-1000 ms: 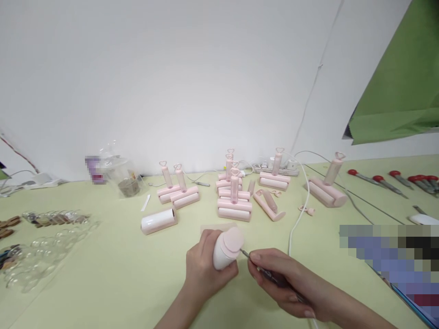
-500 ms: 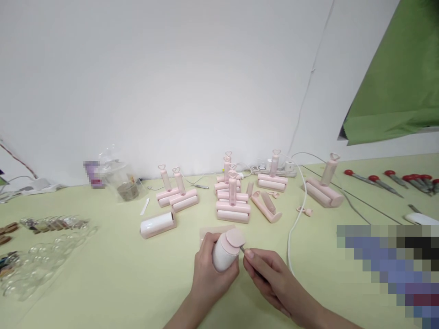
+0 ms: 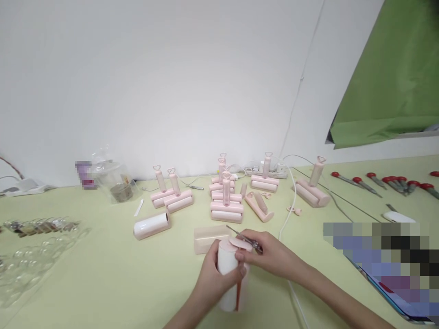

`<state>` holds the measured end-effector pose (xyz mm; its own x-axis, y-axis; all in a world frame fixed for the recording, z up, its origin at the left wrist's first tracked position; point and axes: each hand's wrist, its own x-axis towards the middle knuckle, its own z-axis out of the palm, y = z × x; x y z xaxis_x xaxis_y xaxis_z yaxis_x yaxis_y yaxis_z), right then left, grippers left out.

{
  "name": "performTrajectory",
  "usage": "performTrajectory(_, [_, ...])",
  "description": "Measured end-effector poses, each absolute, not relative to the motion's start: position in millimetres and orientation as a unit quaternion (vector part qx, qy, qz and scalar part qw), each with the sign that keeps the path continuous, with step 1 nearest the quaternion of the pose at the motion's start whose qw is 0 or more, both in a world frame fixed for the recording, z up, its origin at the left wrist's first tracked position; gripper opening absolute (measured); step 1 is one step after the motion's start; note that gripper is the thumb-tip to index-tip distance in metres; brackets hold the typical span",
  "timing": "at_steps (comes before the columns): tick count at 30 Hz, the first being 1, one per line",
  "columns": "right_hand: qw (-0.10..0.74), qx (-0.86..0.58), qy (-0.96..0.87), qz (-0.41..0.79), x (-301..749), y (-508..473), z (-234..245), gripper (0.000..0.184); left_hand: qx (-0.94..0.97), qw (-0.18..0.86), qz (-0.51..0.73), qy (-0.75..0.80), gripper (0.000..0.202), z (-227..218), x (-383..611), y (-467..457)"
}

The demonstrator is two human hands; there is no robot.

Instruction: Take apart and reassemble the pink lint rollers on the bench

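Observation:
My left hand [image 3: 213,276] is wrapped round a lint roller head [image 3: 227,256], a white roll with a pink holder, held upright over the table. At its top, a round pink end disc [image 3: 242,243] sits askew. My right hand [image 3: 274,253] pinches the roller near that disc and also grips a thin pointed metal tool [image 3: 242,234], whose tip points left across the top. Just behind the hands lies a translucent pinkish cover [image 3: 206,237]. Further back stand several pink lint rollers [image 3: 227,212] with heart-shaped loops on their handles.
A loose white roll in a cover [image 3: 151,225] lies left. To the right are a white cable [image 3: 288,219], several red-ended tools [image 3: 366,185] and a white-handled cutter [image 3: 399,216]. Clear plastic pieces [image 3: 37,260] lie far left. A plastic cup [image 3: 120,185] stands near the wall.
The roller head has turned more upright and come lower. The right hand has moved up to its top, the tool now points left, and the end disc is tilted. The view has shifted right.

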<state>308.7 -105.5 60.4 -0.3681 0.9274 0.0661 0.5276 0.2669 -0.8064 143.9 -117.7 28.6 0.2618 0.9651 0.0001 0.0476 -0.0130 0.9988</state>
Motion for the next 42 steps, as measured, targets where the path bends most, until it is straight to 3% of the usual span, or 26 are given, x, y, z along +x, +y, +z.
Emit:
performTrajectory(3, [0.291,-0.479,-0.746,0.359,308.8,-102.0,56.2,0.030,0.531,0.550,0.456,0.457,0.029,29.6,144.4,-117.0])
performTrajectory(7, [0.397,-0.535,-0.676,0.315,332.2,-86.1,67.9,0.034,0.456,0.496,0.571,0.470,0.036,41.5,128.3,-107.8])
performTrajectory(10, [0.484,-0.613,-0.570,0.255,362.4,-65.7,75.2,0.041,0.446,0.489,0.587,0.466,0.038,51.9,116.2,-103.3])
performTrajectory(12, [0.497,-0.657,-0.520,0.225,379.6,-52.2,71.3,0.045,0.453,0.494,0.577,0.467,0.039,55.9,113.5,-103.1])
performTrajectory(20, [0.391,-0.738,-0.522,0.171,402.5,-35.2,40.1,0.053,0.503,0.454,0.534,0.506,0.038,54.2,116.0,-103.0])
performTrajectory(22, [0.385,-0.750,-0.523,0.126,396.0,-40.1,43.4,0.057,0.527,0.427,0.513,0.526,0.037,51.6,114.9,-102.0])
performTrajectory(24, [0.407,-0.718,-0.553,0.112,381.3,-49.3,49.0,0.049,0.554,0.389,0.496,0.545,0.034,49.1,113.7,-101.4])
performTrajectory(26, [0.416,-0.635,-0.624,0.184,359.9,-63.5,54.2,0.038,0.575,0.349,0.485,0.559,0.031,47.7,112.5,-101.1])
performTrajectory(30, [0.331,-0.476,-0.731,0.360,316.5,-96.6,58.6,0.033,0.614,0.305,0.462,0.563,0.027,49.9,109.2,-101.3])
performTrajectory(35, [0.318,-0.455,-0.759,0.340,298.2,-114.2,56.0,0.030,0.651,0.342,0.400,0.547,0.030,53.9,106.6,-102.1])
performTrajectory(42, [0.324,-0.451,-0.778,0.293,304.1,-112.1,56.0,0.029,0.632,0.338,0.425,0.554,0.029,51.8,107.6,-101.9])
